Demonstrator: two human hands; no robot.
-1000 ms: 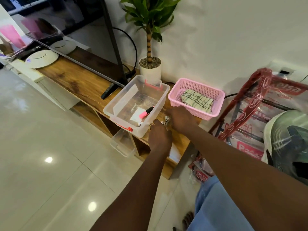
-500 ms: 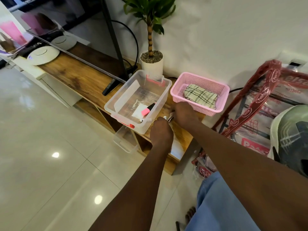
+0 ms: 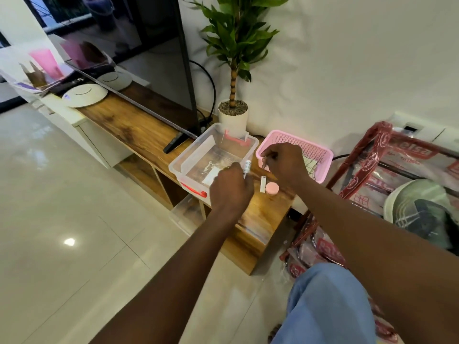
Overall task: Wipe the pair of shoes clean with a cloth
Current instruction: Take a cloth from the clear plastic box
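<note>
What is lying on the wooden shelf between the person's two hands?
Head view: a small white rectangular strip and a round pink jar lie on the wooden shelf between left hand and right hand.

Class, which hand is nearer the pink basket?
Right. The right hand, pinching a small item, is at the front rim of the pink basket; the left hand, gripping a white item, is over the clear box.

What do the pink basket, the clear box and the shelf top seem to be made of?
The pink basket looks like moulded plastic, matte: its walls are a fine mesh of holes. The clear box seems to be glossy transparent plastic; its walls are see-through and catch the light. The shelf top looks like wood or wood-look laminate, brown grain with slight sheen; I cannot tell which.
</note>
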